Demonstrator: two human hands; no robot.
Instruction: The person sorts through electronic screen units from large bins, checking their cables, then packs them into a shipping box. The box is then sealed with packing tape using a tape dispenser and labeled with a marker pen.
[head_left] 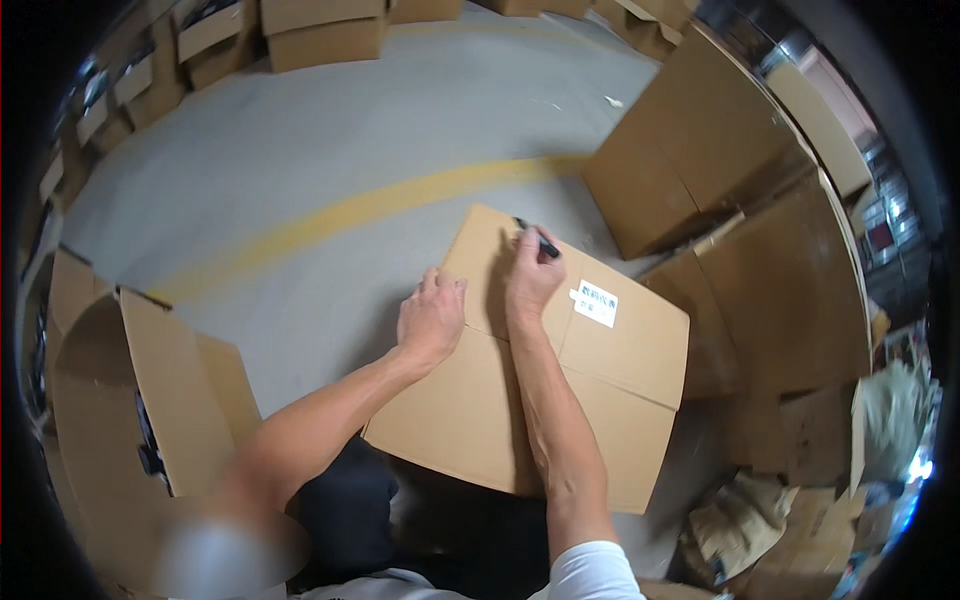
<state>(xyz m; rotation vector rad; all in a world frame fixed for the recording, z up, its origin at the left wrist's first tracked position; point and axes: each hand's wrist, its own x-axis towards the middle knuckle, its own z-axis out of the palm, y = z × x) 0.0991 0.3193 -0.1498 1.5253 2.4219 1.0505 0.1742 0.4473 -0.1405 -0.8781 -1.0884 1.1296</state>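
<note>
A closed brown cardboard box [615, 430] stands before me, its flaps folded down on top. A white label [596, 303] with dark print is stuck on the top, right of my right hand. My right hand [535, 275] grips a black marker pen [540, 240], its tip at the far part of the box top. My left hand [433, 316] rests at the box's left edge, fingers bent over the rim. Whether the left fingers grip the cardboard or only lie on it is hard to see.
Tall cardboard boxes [700, 130] stand close on the right. An open box [190, 390] is at my left. More boxes [325, 35] line the far side. A yellow line [400, 197] crosses the grey floor [380, 120]. Crumpled brown packaging [740, 525] lies at the lower right.
</note>
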